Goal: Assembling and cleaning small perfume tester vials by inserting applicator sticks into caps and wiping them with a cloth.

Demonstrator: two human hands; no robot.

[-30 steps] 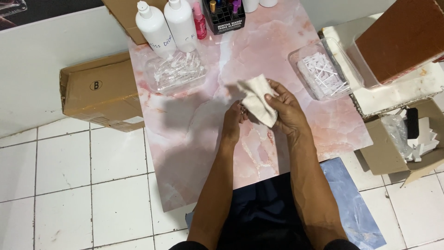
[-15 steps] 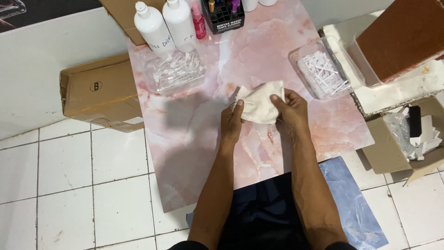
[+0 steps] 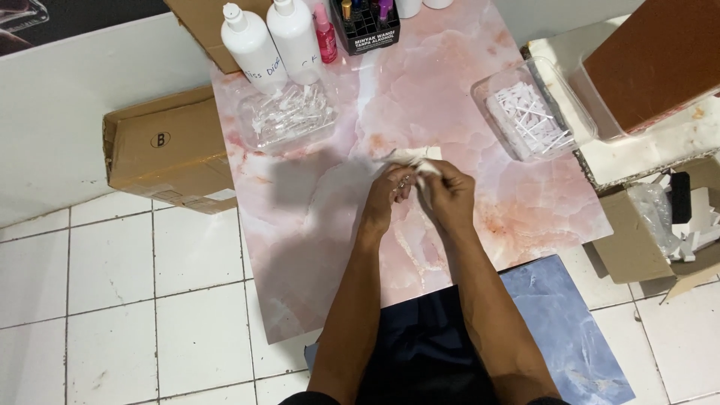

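Seen from above, we work a small white cloth (image 3: 409, 159) between both hands over the middle of a pink marbled tabletop (image 3: 315, 247). Our left hand (image 3: 388, 196) pinches its near edge, fingers closed on it; our right hand (image 3: 448, 193) curls shut around the other side, so each grip holds the cloth. To do this well, we judge, the hands should stay close together and low above the surface, pulling the fabric flat before folding. A clear tray of small plastic pieces (image 3: 289, 116) sits beyond on the left, and another tray of white sticks (image 3: 529, 112) on the right, both well apart.
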